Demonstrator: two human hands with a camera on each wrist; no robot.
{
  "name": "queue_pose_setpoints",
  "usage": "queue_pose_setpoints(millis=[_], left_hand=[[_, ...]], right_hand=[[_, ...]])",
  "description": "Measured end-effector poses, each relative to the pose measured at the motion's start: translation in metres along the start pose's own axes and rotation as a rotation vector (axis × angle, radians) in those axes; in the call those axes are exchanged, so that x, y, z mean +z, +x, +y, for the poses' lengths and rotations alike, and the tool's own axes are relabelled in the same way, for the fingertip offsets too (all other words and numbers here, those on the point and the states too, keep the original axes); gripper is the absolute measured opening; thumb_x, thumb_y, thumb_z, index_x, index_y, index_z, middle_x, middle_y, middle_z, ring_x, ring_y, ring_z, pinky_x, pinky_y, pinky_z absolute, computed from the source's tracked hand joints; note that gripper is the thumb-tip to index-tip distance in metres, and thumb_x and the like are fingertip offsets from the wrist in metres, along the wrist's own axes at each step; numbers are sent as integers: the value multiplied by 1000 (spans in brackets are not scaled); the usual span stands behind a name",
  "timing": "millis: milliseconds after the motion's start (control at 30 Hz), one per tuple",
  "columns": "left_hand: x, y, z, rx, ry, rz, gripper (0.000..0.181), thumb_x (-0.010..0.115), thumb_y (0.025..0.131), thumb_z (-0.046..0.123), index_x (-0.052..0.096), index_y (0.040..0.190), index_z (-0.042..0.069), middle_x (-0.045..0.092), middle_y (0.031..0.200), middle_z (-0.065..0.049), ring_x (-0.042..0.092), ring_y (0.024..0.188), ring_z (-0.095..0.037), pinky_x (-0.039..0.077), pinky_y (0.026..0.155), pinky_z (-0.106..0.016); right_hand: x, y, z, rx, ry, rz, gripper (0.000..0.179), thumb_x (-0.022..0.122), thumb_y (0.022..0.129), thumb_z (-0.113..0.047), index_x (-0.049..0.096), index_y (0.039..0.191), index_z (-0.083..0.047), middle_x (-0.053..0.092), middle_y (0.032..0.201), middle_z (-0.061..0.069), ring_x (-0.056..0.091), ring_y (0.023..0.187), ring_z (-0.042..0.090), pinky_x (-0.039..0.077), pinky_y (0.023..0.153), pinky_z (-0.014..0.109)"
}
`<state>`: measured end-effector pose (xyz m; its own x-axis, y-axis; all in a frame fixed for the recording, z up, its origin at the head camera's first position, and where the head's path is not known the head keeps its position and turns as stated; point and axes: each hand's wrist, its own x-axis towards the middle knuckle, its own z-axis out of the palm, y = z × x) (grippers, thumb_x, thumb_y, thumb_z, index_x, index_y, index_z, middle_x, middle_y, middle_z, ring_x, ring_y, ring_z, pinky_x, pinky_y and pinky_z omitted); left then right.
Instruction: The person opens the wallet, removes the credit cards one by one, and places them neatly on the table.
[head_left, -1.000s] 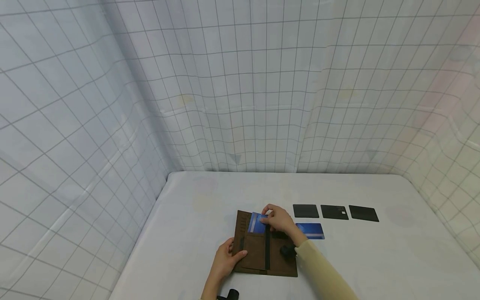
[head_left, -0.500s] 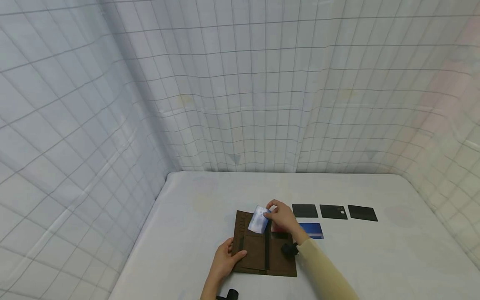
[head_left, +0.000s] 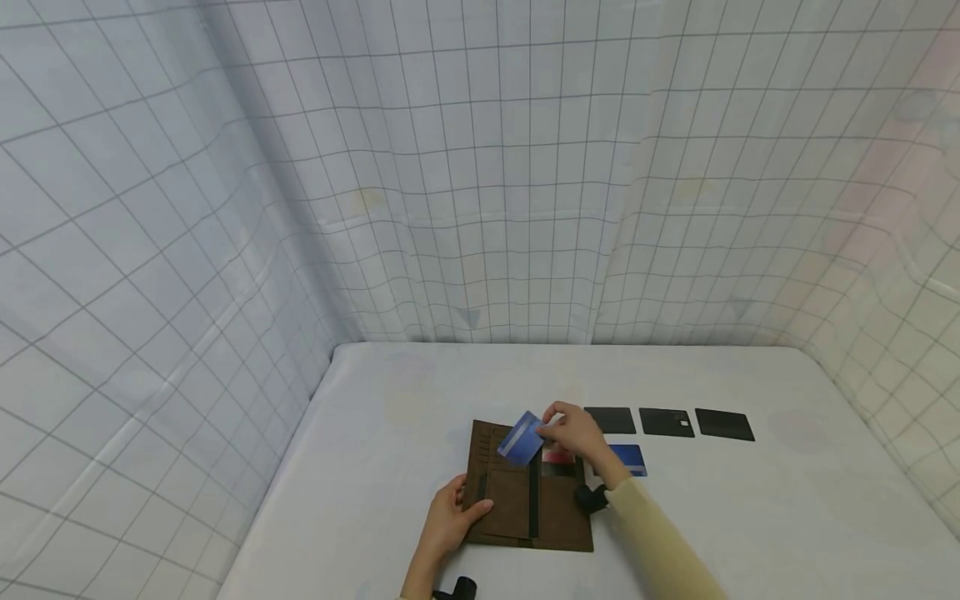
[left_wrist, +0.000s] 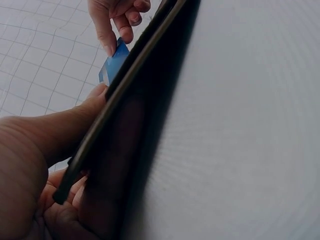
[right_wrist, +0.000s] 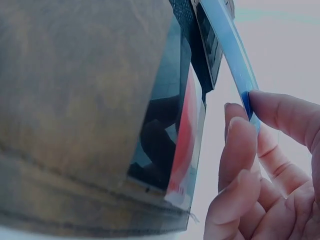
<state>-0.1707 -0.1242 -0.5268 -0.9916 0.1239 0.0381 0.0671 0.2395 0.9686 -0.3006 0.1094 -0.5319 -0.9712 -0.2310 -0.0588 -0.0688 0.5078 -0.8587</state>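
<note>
A brown wallet (head_left: pixel 510 504) lies unfolded on the white table, a dark strap down its middle. My left hand (head_left: pixel 447 521) grips its left edge, thumb on top and fingers beneath, as the left wrist view also shows. Between thumb and fingers my right hand (head_left: pixel 573 431) pinches a blue card (head_left: pixel 521 439) with a pale stripe, tilted above the upper left part of the wallet. In the right wrist view the card (right_wrist: pixel 232 50) is seen nearly edge-on. A red and white card (right_wrist: pixel 187 135) sits in the wallet's right side, behind a clear window.
Right of the wallet lies another blue card (head_left: pixel 630 459), partly behind my right wrist. A row of black cards runs beyond it: one (head_left: pixel 611 421) close to my hand, one with a chip (head_left: pixel 666 422), one farther right (head_left: pixel 724 424). White gridded curtains (head_left: pixel 480 208) surround the table.
My right hand has drawn the blue card up out of the wallet's left slots and turned it, moving slightly right. The red card has come into view. My left hand stays put.
</note>
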Motion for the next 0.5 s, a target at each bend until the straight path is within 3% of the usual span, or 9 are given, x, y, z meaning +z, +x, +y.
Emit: queue_pose_setpoints(millis=[333, 500], left_hand=[[0, 1, 2, 0, 29, -5, 50, 70, 85, 3, 45, 120, -22, 63, 101, -31, 66, 83, -35, 53, 66, -28], [1, 7, -20, -8, 39, -1, 52, 71, 84, 4, 45, 122, -21, 63, 102, -29, 66, 84, -32, 53, 66, -29]], right_hand=[[-9, -9, 6, 5, 184, -12, 16, 70, 87, -17, 60, 91, -5, 67, 68, 10, 57, 51, 20, 44, 46, 30], [-10, -9, 15, 16, 239, 24, 17, 70, 86, -15, 58, 90, -4, 66, 68, 12, 53, 47, 17, 45, 46, 31]])
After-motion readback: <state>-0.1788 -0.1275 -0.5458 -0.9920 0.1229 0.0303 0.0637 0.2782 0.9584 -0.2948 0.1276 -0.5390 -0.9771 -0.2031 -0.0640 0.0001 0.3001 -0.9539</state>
